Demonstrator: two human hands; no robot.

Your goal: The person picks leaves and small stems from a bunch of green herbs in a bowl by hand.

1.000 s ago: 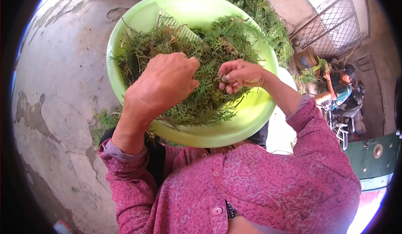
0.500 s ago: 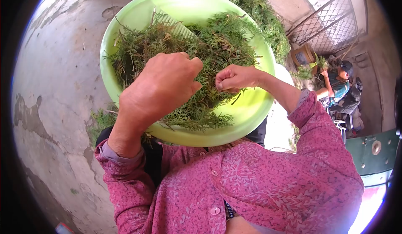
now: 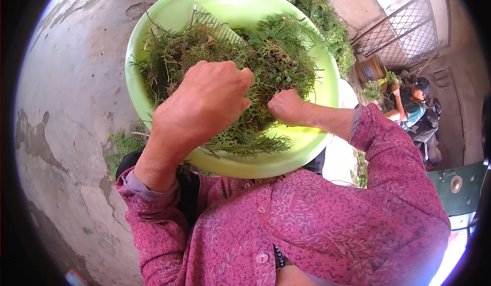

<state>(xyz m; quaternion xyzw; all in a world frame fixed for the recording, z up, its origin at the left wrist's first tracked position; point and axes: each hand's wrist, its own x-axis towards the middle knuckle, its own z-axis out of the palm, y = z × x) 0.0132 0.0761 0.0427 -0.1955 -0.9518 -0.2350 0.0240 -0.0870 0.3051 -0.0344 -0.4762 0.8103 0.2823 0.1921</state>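
Basin (image 3: 255,170): set close in, I judge for easy reach.
Sprigs (image 3: 286,48): heaped inside, probably to stay contained.
Left hand (image 3: 202,94): fingers curled above sprigs; hold hidden from me.
Right hand (image 3: 287,107): fingers balled; contents, I can't tell.

A round, light green basin (image 3: 309,141) sits over the person's lap. Feathery green sprigs (image 3: 286,56) with some brown stems lie heaped inside, leaving its lower right side bare; a ribbed green panel (image 3: 220,26) shows among them. The grey floor (image 3: 76,86) has dark worn patches (image 3: 38,141). On it lie a large pile of greenery (image 3: 327,27) beyond the basin and a smaller clump (image 3: 124,146) to the left.
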